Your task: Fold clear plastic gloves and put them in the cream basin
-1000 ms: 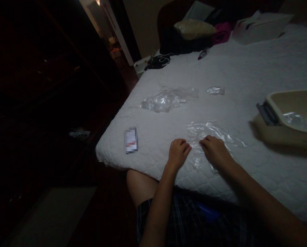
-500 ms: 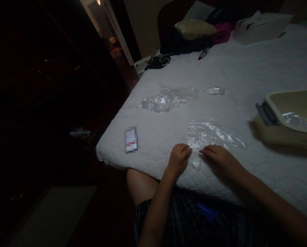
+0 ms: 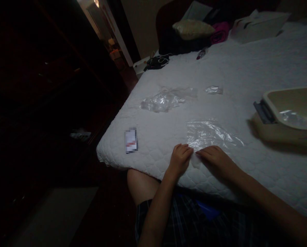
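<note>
A clear plastic bag [image 3: 210,132] lies spread on the white quilted bed cover [image 3: 158,137]. Its near end is gathered between my two hands. My left hand [image 3: 180,157] pinches that end from the left, fingers bent and closed. Opposite it, my right hand [image 3: 216,159] has its fingertips pressed together on the same plastic. The fingertips of both hands almost meet, and a bit of the bag shows below them. Farther up the bed rest a crumpled clear plastic bag [image 3: 165,99] and a small folded one [image 3: 214,90].
A cream plastic bin [image 3: 290,132] with a grey latch stands at right, clear plastic inside. A blurred-out phone-shaped object [image 3: 131,140] lies near the bed's left corner. At the back are a pillow [image 3: 193,29], a magenta roll [image 3: 219,32] and a white box [image 3: 259,27].
My hands have drawn closer together, narrowing the gap between the fingertips over the bag's near end. The other things stay where they were, with a slight shift of the view.
</note>
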### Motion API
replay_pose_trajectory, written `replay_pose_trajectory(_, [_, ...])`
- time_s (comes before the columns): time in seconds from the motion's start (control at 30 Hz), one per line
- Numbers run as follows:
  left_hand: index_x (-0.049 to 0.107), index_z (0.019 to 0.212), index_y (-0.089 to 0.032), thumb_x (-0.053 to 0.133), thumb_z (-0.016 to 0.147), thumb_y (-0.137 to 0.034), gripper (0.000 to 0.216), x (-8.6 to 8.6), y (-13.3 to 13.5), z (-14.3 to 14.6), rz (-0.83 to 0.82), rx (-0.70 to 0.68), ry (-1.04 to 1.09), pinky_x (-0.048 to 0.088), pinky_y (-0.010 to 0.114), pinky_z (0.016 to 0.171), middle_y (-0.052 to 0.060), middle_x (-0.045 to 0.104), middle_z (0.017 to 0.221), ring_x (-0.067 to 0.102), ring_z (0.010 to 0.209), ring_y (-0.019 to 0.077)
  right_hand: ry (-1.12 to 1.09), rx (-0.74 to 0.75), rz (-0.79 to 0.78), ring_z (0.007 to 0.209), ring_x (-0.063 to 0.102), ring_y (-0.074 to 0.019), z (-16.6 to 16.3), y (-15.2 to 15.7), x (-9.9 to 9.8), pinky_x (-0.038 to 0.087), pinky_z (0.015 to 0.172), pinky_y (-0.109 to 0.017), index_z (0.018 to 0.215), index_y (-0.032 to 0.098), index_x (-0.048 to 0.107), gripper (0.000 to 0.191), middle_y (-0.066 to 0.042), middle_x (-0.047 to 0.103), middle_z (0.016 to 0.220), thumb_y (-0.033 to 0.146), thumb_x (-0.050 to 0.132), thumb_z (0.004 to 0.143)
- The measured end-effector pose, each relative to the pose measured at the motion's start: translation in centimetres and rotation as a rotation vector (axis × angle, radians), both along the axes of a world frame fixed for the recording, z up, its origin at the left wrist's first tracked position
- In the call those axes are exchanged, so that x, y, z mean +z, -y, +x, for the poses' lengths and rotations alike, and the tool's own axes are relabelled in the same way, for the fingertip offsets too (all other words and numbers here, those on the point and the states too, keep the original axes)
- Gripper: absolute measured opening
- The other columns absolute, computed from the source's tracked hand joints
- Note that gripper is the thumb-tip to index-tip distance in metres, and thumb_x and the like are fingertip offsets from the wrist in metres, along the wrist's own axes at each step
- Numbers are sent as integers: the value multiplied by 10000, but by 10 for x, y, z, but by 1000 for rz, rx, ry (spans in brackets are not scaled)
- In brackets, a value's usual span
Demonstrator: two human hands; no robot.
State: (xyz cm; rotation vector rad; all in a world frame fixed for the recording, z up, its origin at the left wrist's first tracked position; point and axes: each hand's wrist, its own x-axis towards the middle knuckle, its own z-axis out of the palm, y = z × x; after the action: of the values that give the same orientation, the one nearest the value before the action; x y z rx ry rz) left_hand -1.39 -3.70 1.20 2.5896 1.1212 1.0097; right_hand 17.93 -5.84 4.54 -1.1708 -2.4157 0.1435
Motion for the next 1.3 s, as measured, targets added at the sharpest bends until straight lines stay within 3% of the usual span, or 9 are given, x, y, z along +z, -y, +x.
replay_pose_trajectory(0.17, [486, 1179, -193, 412, 893, -168, 297, 3, 1, 1, -44, 36, -14, 405, 422, 975, 63, 645, 1089, 536, 1121, 161, -153, -154, -132, 854, 623, -212, -2, -3, 1, 452, 793, -382, 1033, 170, 608, 256, -92, 685, 925, 240, 439, 854])
replay_pose_trajectory(0.33, [413, 1260, -196, 411, 896, -165, 365, 1, 1, 3, -38, 43, -12, 405, 398, 984, 68, 619, 1153, 536, 1116, 152, -253, -325, -284, 728, 639, -208, -10, -10, 12, 465, 646, -320, 1052, 167, 547, 269, -82, 687, 799, 303, 428, 853])
replay_pose_trajectory(0.53, [425, 1257, -211, 406, 905, -179, 354, 2, 1, 3, -35, 46, -53, 393, 418, 985, 61, 640, 1101, 533, 1119, 159, -257, -479, -293, 609, 604, -190, -14, -21, 11, 417, 538, -278, 979, 190, 497, 205, -49, 643, 707, 328, 460, 832])
replay_pose_trajectory(0.7, [551, 1119, -225, 462, 881, -169, 260, 1, 0, 2, 7, 14, -143, 356, 438, 1002, 41, 642, 1049, 514, 1113, 173, -120, -439, -139, 736, 594, -218, -10, -27, 5, 438, 627, -319, 916, 180, 548, 191, -100, 619, 853, 316, 433, 847])
replay_pose_trajectory(0.8, [565, 1102, -229, 476, 866, -145, 265, 1, 0, 3, 9, 21, -187, 351, 453, 1001, 46, 625, 1049, 507, 1105, 173, -157, -384, -119, 801, 593, -217, -10, -29, 7, 456, 700, -331, 958, 159, 585, 236, -115, 611, 917, 281, 413, 853])
replay_pose_trajectory(1.1, [583, 1063, -223, 481, 867, -163, 229, 1, -1, 4, 30, 27, -217, 344, 465, 999, 52, 611, 1048, 498, 1094, 184, -230, -274, -376, 810, 644, -205, -11, -64, 8, 484, 732, -320, 904, 174, 680, 246, -83, 699, 870, 243, 458, 823])
replay_pose_trajectory(1.3, [576, 1073, -208, 469, 870, -158, 235, 1, -1, 4, 43, 22, -216, 325, 459, 1017, 51, 611, 1069, 490, 1111, 191, -265, -326, -439, 837, 654, -230, 7, -85, 5, 486, 770, -346, 861, 168, 701, 229, -81, 713, 883, 257, 503, 786])
